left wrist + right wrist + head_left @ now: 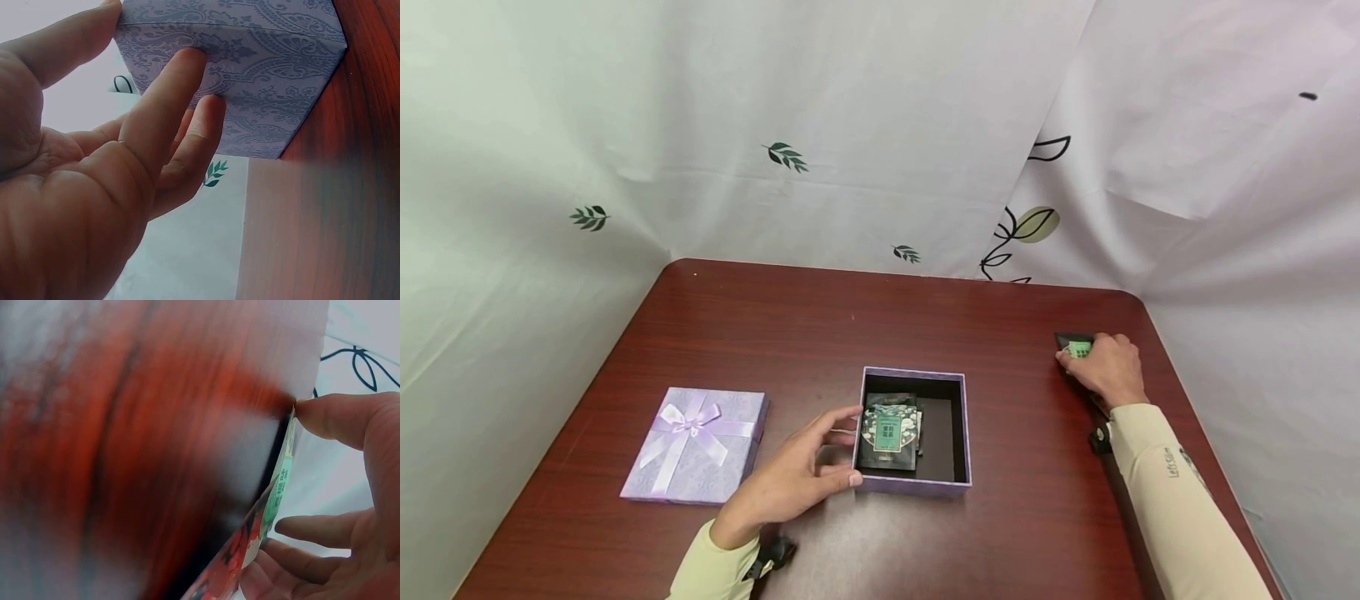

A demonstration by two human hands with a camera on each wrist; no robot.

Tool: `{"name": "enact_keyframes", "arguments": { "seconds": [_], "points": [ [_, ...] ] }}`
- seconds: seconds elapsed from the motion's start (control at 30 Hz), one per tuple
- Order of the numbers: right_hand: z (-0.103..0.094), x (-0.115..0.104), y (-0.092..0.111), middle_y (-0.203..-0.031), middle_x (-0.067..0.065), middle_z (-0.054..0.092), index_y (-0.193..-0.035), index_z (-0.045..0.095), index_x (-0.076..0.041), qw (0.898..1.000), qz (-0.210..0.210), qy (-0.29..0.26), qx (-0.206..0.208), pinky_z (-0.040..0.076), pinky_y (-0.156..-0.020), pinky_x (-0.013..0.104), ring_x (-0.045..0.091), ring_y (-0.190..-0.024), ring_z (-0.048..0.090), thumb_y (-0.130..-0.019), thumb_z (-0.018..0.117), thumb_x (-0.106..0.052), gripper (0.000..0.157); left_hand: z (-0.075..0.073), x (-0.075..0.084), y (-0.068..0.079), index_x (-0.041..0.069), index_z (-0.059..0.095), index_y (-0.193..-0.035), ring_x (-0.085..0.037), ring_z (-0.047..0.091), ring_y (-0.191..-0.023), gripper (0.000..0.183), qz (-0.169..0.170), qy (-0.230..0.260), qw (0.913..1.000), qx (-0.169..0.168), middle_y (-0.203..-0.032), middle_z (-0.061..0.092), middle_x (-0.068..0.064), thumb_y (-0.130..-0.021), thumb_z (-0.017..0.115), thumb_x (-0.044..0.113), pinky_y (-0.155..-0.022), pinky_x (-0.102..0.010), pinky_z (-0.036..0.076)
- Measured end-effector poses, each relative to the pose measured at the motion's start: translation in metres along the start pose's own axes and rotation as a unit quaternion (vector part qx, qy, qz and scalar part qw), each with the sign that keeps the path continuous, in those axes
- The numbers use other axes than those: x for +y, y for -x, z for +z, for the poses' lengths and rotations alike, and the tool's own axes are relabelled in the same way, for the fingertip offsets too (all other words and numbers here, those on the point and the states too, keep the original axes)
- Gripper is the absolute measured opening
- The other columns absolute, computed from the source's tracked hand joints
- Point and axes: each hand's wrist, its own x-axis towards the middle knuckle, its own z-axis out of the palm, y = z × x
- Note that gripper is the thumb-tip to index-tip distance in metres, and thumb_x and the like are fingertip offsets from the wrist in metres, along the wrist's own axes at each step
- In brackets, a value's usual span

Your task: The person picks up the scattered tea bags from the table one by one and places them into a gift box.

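Presumably to steady it, our outstretched left fingers [162, 94] touch the box [917, 486]; our right fingers [319, 532] seemingly pinch a packet [1078, 348].

"Which way into the box [917, 487]?"
"From above; the top is open. A packet [888, 433] takes up the left half, but the right has room down to the floor."
"And around it?"
"The left hand [797, 468] blocks the left wall, with the lid [703, 450] beyond. Rightward, bare table [1018, 425] runs as far as the right hand [1111, 368] and the second packet [1078, 348] it grips."
"Behind?"
"A strip of table, then the curtain [857, 100], which also bounds both sides."
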Motion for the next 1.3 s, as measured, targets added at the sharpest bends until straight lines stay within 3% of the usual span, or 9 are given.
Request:
{"name": "enact_keyframes", "arguments": {
  "seconds": [0.33, 0.67, 0.87, 1.3],
  "points": [
    [-0.001, -0.001, 0.000, -0.107, 0.036, 0.054, -0.120, 0.060, 0.019, 1.000, -0.012, 0.001, 0.006, 0.050, -0.078, 0.063, 0.051, -0.096, 0.052, -0.092, 0.072, -0.044, 0.070, 0.000, 0.001, 0.000, 0.010, 0.036, -0.163, -0.043, 0.057, -0.137, 0.084, 0.001, -0.007, 1.0000, -0.002, -0.151, 0.050, -0.024, -0.093, 0.082, 0.012, -0.099, -0.025, 0.062],
    [-0.006, -0.007, 0.002, -0.114, 0.036, 0.056, -0.131, 0.058, 0.017, 1.000, -0.026, -0.007, 0.014, 0.050, -0.083, 0.065, 0.051, -0.101, 0.052, -0.091, 0.072, -0.041, 0.072, -0.001, 0.001, 0.001, 0.008, 0.035, -0.162, -0.045, 0.057, -0.137, 0.083, 0.007, -0.007, 0.9999, -0.004, -0.150, 0.051, -0.026, -0.094, 0.082, 0.012, -0.098, -0.025, 0.062],
    [-0.015, -0.027, 0.008, -0.122, 0.036, 0.055, -0.138, 0.055, 0.017, 0.999, -0.044, -0.020, 0.025, 0.050, -0.086, 0.064, 0.050, -0.106, 0.051, -0.089, 0.074, -0.039, 0.077, -0.002, 0.001, 0.001, 0.005, 0.036, -0.161, -0.046, 0.056, -0.136, 0.082, 0.015, -0.012, 0.9998, -0.007, -0.149, 0.051, -0.028, -0.094, 0.082, 0.014, -0.098, -0.025, 0.061],
    [-0.040, -0.078, 0.025, -0.123, 0.033, 0.062, -0.136, 0.059, 0.013, 0.991, -0.120, -0.028, 0.053, 0.049, -0.091, 0.061, 0.045, -0.109, 0.054, -0.084, 0.079, -0.035, 0.074, -0.001, 0.002, 0.001, 0.005, 0.036, -0.161, -0.046, 0.056, -0.136, 0.081, 0.012, -0.009, 0.9999, -0.006, -0.149, 0.050, -0.028, -0.094, 0.081, 0.012, -0.098, -0.025, 0.062]
  ]
}}
